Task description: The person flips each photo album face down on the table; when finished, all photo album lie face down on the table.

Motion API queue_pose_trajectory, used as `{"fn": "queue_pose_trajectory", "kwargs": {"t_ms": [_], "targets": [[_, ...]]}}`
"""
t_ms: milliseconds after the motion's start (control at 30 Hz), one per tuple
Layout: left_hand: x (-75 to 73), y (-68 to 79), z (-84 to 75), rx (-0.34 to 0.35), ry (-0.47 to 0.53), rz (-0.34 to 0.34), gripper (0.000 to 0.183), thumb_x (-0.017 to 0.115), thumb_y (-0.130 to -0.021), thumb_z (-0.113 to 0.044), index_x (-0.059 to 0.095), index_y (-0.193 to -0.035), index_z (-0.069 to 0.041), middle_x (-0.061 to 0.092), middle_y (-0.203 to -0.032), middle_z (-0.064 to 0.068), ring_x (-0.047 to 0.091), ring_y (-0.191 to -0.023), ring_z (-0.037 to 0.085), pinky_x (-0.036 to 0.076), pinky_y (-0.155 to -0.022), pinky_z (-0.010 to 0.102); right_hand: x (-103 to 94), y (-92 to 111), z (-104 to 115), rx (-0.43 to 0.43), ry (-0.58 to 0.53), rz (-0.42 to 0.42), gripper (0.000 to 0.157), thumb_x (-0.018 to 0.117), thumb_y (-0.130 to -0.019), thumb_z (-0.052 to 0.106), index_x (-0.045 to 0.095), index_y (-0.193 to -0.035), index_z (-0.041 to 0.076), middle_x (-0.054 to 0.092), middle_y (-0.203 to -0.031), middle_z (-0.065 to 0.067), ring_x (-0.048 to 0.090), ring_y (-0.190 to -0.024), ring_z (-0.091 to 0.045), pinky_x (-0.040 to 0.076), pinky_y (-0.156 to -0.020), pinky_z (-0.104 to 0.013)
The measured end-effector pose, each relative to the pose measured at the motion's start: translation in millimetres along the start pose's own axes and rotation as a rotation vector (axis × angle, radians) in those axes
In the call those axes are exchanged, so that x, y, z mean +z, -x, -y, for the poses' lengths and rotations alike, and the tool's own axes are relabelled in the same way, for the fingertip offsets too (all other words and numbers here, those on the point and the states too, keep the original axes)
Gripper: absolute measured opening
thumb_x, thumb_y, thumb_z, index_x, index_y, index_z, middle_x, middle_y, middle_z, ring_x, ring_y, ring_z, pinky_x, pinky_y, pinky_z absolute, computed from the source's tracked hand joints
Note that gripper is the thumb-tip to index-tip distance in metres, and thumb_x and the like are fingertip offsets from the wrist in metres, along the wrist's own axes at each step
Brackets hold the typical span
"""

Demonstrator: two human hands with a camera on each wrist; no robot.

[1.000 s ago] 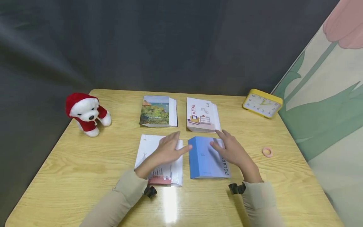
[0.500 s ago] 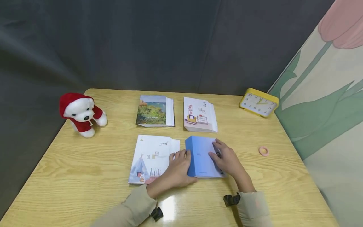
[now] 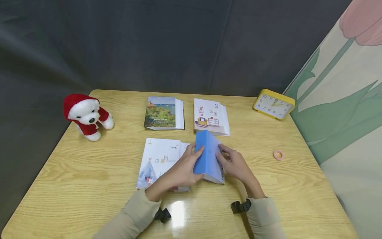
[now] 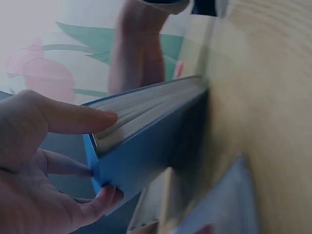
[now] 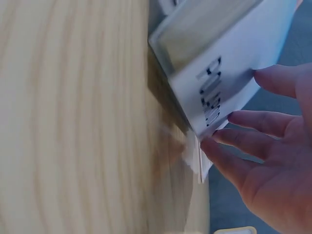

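Observation:
A thick blue photo album (image 3: 212,156) with dark lettering along its right edge is held tilted, its spine side raised off the table. My left hand (image 3: 185,166) grips the spine; in the left wrist view its thumb lies over the page ends of the album (image 4: 141,136) and the fingers bend against the spine. On the opposite side my right hand (image 3: 234,162) holds the album, thumb on the cover (image 5: 234,83) and fingertips along the lettered edge. Left of it lies a white album with a tent picture (image 3: 159,162), partly hidden by my left forearm.
Behind lie a landscape-covered photo album (image 3: 161,113) and a white album with a furniture drawing (image 3: 210,116). A plush dog in red (image 3: 88,116) sits at the left. A yellow clock (image 3: 274,104) and a pink ring (image 3: 278,155) are on the right of the wooden table (image 3: 74,186).
Both hands have come down from above the albums onto the blue one. It lay flat before; now its spine side is lifted and it tilts to the right.

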State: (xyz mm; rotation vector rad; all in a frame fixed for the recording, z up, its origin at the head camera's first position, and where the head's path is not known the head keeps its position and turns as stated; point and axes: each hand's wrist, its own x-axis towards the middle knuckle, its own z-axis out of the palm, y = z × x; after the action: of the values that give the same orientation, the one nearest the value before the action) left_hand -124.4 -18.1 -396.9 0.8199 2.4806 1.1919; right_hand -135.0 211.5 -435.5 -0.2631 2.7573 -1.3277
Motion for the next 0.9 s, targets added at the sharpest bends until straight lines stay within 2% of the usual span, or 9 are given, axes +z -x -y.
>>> {"fn": "queue_pose_trajectory", "kwargs": {"t_ms": [133,267,400,567,633,700,800,900], "targets": [[-7.1,-2.0,-6.9,0.045,0.0,-0.014,0.088,0.08,-0.081,-0.012,0.03,-0.152,0.006,0.012,-0.16,0.024,0.03,-0.14,0.042,0.038,-0.108,0.049,0.2,1.5,0.2,0.028,-0.175,0.026,0.054,0.052,-0.104,0.022,0.041,-0.145,-0.011,0.049,-0.139,-0.032,0.055,-0.122,-0.042,0.052,-0.093,-0.044],[-10.5,-3.4,-11.8,0.074,0.005,-0.03,0.089,0.083,-0.079,-0.013,0.032,-0.149,0.009,0.014,-0.161,0.02,0.036,-0.137,0.038,0.042,-0.106,0.043,0.7,1.2,1.0,0.049,-0.355,0.057,0.053,0.05,-0.105,0.021,0.038,-0.147,-0.009,0.046,-0.144,-0.029,0.053,-0.125,-0.04,0.053,-0.092,-0.04],[-9.1,-3.8,-13.7,0.088,0.023,-0.04,0.09,0.083,-0.08,-0.015,0.032,-0.15,0.009,0.013,-0.161,0.017,0.039,-0.135,0.032,0.044,-0.104,0.038,-0.7,-0.9,9.3,0.086,-0.48,0.034,0.054,0.049,-0.106,0.029,0.041,-0.147,-0.005,0.047,-0.145,-0.023,0.052,-0.127,-0.036,0.055,-0.088,-0.042],[-3.1,-6.3,-10.2,0.142,0.067,-0.059,0.094,0.084,-0.078,-0.011,0.028,-0.152,0.007,0.014,-0.161,0.016,0.043,-0.132,0.031,0.045,-0.103,0.038,-6.3,-1.7,25.7,0.122,-0.518,-0.045,0.065,0.054,-0.101,0.041,0.037,-0.151,0.004,0.047,-0.144,-0.023,0.054,-0.124,-0.037,0.059,-0.077,-0.043],[0.9,-7.9,-6.9,0.15,0.135,-0.063,0.101,0.084,-0.076,-0.007,0.022,-0.155,0.005,0.015,-0.161,0.017,0.047,-0.127,0.032,0.047,-0.101,0.04,-8.3,-1.8,30.9,0.148,-0.502,-0.058,0.067,0.058,-0.1,0.041,0.036,-0.153,0.007,0.047,-0.143,-0.025,0.055,-0.122,-0.038,0.059,-0.075,-0.042],[6.8,-10.0,-2.3,0.121,0.207,-0.058,0.109,0.085,-0.075,-0.005,0.014,-0.157,0.002,0.018,-0.159,0.019,0.052,-0.121,0.031,0.05,-0.097,0.039,-10.4,-1.7,33.3,0.179,-0.48,-0.063,0.068,0.061,-0.098,0.039,0.035,-0.153,0.01,0.048,-0.141,-0.025,0.057,-0.119,-0.038,0.059,-0.074,-0.041],[18.8,-13.9,7.4,0.065,0.242,-0.039,0.117,0.087,-0.072,-0.005,0.008,-0.157,0.002,0.026,-0.154,0.022,0.055,-0.115,0.03,0.051,-0.095,0.038,-12.8,-1.4,34.4,0.204,-0.478,-0.063,0.068,0.063,-0.098,0.036,0.033,-0.155,0.013,0.048,-0.14,-0.025,0.059,-0.116,-0.038,0.059,-0.074,-0.041],[33.1,-18.6,17.8,0.044,0.181,0.002,0.119,0.088,-0.069,-0.007,0.008,-0.158,0.001,0.036,-0.149,0.021,0.05,-0.122,0.028,0.044,-0.103,0.038,-13.2,-1.9,33.6,0.207,-0.491,-0.064,0.068,0.063,-0.098,0.036,0.032,-0.156,0.017,0.049,-0.139,-0.024,0.059,-0.115,-0.037,0.059,-0.074,-0.043]]}}
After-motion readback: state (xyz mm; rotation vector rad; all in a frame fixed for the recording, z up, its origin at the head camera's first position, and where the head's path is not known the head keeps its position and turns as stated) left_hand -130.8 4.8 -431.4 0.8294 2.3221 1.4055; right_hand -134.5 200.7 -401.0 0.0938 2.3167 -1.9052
